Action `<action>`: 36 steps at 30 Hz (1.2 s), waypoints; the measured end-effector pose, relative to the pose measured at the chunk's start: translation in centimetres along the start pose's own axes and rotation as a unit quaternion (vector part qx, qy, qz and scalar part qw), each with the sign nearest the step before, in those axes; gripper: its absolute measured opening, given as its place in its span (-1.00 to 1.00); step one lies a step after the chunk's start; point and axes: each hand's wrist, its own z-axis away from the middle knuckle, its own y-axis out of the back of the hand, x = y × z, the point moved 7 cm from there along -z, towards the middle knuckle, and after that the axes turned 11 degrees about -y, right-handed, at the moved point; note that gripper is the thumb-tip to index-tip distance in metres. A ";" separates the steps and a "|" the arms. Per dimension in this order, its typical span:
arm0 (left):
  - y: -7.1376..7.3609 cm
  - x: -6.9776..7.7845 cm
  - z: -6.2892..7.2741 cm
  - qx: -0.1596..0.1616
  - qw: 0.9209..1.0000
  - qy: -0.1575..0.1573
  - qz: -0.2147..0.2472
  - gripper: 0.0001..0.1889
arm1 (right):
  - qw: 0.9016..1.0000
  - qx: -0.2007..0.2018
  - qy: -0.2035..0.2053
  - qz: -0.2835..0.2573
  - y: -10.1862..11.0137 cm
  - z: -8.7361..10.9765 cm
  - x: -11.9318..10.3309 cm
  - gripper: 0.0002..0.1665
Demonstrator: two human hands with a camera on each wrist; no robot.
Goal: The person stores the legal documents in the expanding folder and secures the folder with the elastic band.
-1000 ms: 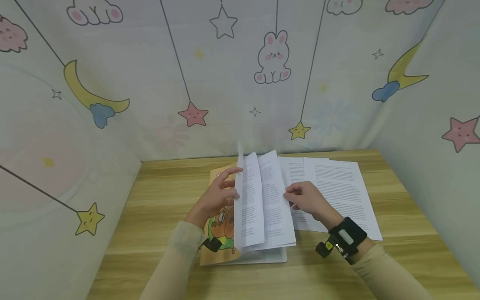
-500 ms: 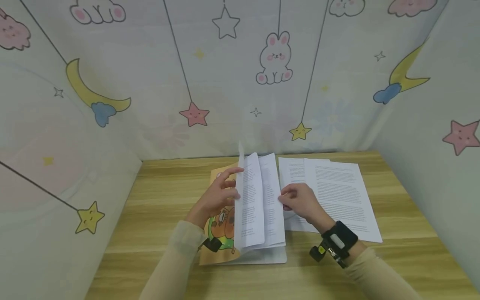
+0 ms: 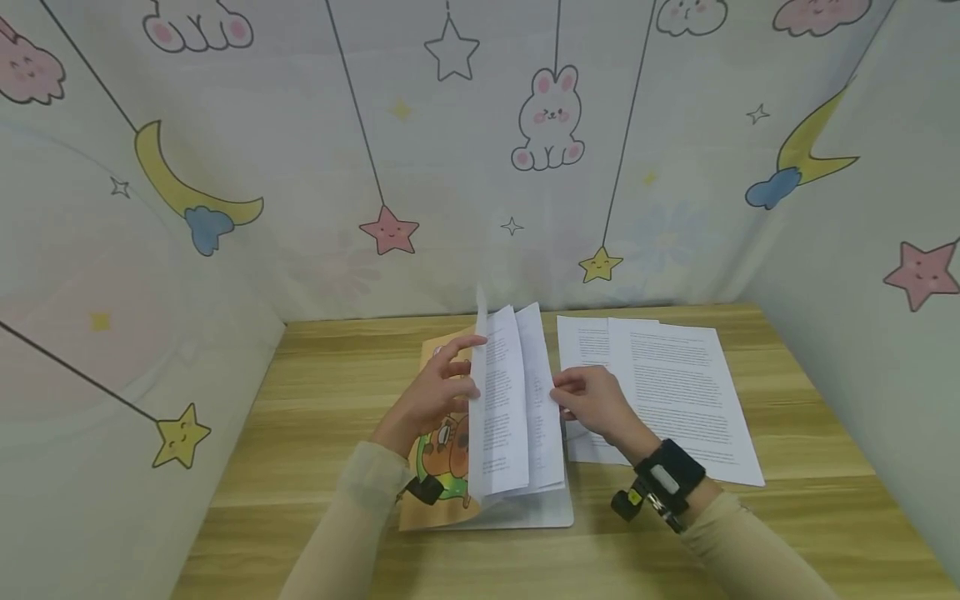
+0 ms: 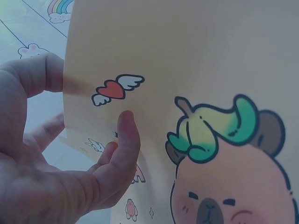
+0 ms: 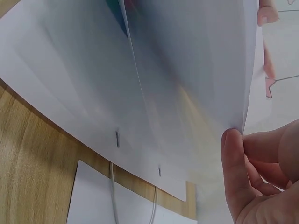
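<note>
An orange folder (image 3: pixel 450 467) with a cartoon capybara stands half open on the table, loose printed sheets (image 3: pixel 504 400) upright inside it. My left hand (image 3: pixel 423 400) holds the raised cover's edge; in the left wrist view its thumb (image 4: pixel 128 140) lies on the orange face and a finger passes behind. My right hand (image 3: pixel 600 404) pinches the right edge of a printed page (image 3: pixel 542 400) between thumb and finger. From the right wrist, that page (image 5: pixel 201 60) bends over a white back panel (image 5: pixel 70 93) with two small slits.
Several printed sheets (image 3: pixel 682 392) lie overlapped to the right on the wooden table (image 3: pixel 330 467). Two thin pale strips (image 5: pixel 113 191) show below the folder's edge. A curtain (image 3: pixel 450 167) with cartoon prints hangs behind and at both sides.
My right hand has moved left with the pinched page edge, swinging the page more upright toward the other sheets. The left hand stays at the cover.
</note>
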 end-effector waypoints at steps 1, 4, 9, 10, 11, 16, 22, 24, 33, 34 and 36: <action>0.0 0.0 0.0 0.001 1.000 0.000 -0.001 -0.17 | 1.000 0.001 -0.001 0.000 0.0 0.0 0.0 -0.68; 0.1 0.1 0.1 0.003 1.000 0.001 -0.004 -0.19 | 1.000 0.003 0.000 0.004 0.1 0.0 -0.3 -0.68; 0.2 0.1 0.1 0.005 1.000 0.001 -0.013 -0.21 | 1.000 0.009 0.015 0.013 0.1 0.1 -0.6 -0.69; 0.2 0.1 0.1 0.005 1.000 0.001 -0.014 -0.21 | 1.000 0.010 0.016 0.015 0.0 0.1 -0.6 -0.69; 0.2 0.1 0.1 0.005 1.000 0.001 -0.014 -0.21 | 1.000 0.011 0.017 0.016 0.0 0.1 -0.6 -0.69; 0.1 0.1 0.1 0.005 1.000 0.002 -0.011 -0.22 | 0.999 0.027 0.014 0.024 0.3 0.1 -0.8 -0.69; 0.0 0.2 0.0 0.003 1.000 0.001 -0.008 -0.22 | 0.999 0.031 0.008 0.020 0.6 0.1 -1.1 -0.69; -0.1 0.1 0.0 0.002 1.000 -0.001 -0.007 -0.22 | 0.999 0.027 0.006 0.020 0.5 0.0 -1.2 -0.70; -0.2 0.1 -0.1 -0.003 1.000 -0.002 -0.012 -0.17 | 0.995 0.065 0.005 0.069 0.4 -0.6 -1.1 -0.83; -0.2 0.1 -0.2 -0.003 1.000 -0.001 -0.011 -0.17 | 0.995 0.070 0.008 0.077 0.4 -0.7 -1.1 -0.84; -0.3 0.2 -0.2 -0.004 1.000 -0.002 -0.010 -0.18 | 0.993 0.079 0.010 0.090 0.4 -0.7 -1.2 -0.84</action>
